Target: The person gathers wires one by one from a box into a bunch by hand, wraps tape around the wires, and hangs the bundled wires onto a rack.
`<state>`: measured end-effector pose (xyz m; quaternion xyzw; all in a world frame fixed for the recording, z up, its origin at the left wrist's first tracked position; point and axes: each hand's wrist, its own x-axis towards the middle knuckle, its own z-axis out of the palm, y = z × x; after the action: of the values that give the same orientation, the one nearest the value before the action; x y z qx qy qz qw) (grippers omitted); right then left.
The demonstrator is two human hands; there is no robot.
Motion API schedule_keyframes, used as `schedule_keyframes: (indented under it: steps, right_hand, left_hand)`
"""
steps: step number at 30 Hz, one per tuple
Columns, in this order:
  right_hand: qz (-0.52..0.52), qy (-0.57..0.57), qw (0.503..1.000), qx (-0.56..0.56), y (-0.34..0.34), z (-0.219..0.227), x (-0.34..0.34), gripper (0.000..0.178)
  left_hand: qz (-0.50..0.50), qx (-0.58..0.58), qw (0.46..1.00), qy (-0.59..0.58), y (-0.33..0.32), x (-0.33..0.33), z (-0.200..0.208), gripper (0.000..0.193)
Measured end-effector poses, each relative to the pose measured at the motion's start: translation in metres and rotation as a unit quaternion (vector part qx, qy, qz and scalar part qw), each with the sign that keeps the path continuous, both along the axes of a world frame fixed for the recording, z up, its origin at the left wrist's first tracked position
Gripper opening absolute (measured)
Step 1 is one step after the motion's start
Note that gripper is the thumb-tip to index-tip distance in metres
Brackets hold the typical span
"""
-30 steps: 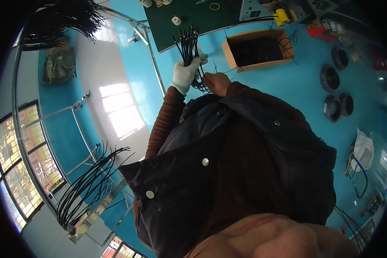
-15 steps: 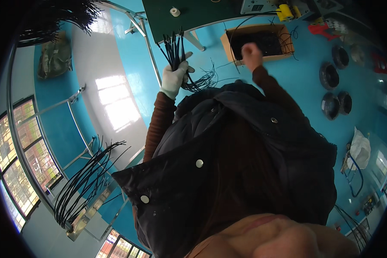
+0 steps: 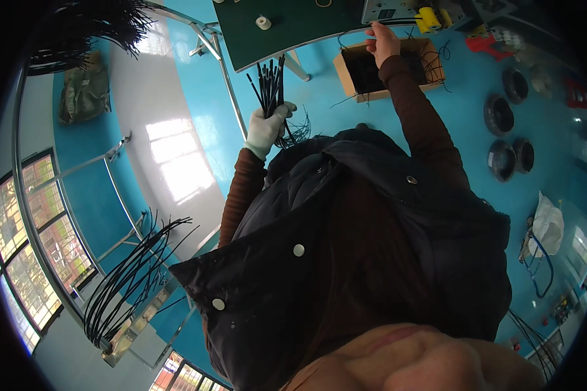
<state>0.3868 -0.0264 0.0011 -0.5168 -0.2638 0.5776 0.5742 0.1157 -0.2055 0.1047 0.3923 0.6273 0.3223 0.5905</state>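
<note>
A spool (image 3: 263,23) lies on the far table (image 3: 300,29). Nearer, wires (image 3: 271,85) are in the left hand (image 3: 265,127), left of the box (image 3: 344,75); coils (image 3: 491,116) lie on the floor (image 3: 456,124), farther right

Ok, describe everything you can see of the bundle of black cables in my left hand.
The bundle of black cables consists of many slim strands with a plastic-like look; I can't count them. Your white-gloved left hand holds it, fingers wrapped around it. Above the hand in the picture, the straighter, thicker-looking ends fan slightly towards the green table; whether they touch it isn't clear. Past the fingers, thinner strands curl loosely.
</note>
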Motion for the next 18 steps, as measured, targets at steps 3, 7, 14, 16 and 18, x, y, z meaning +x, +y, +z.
schedule_keyframes:
  steps: [3, 7, 14, 16, 18]
  right_hand:
    - [0.000, 0.010, 1.000, -0.006, 0.004, -0.005, -0.002, 0.023]
    - [-0.003, 0.032, 0.999, 0.019, 0.010, -0.009, 0.001, 0.022]
    - [-0.019, -0.060, 0.997, 0.038, 0.003, -0.007, 0.004, 0.016]
    - [-0.017, -0.066, 0.997, 0.023, 0.001, -0.005, 0.001, 0.016]
    - [-0.016, -0.071, 0.997, 0.007, -0.004, -0.006, -0.004, 0.016]
  left_hand:
    - [-0.014, 0.004, 1.000, 0.001, 0.000, -0.004, -0.001, 0.025]
    - [0.006, 0.017, 1.000, -0.014, 0.000, 0.000, 0.002, 0.028]
    - [0.027, 0.008, 0.998, -0.052, 0.003, 0.001, 0.001, 0.029]
    - [0.030, 0.002, 0.998, -0.059, 0.005, 0.002, 0.001, 0.029]
    - [0.031, 0.010, 0.999, -0.043, 0.007, 0.004, 0.003, 0.028]
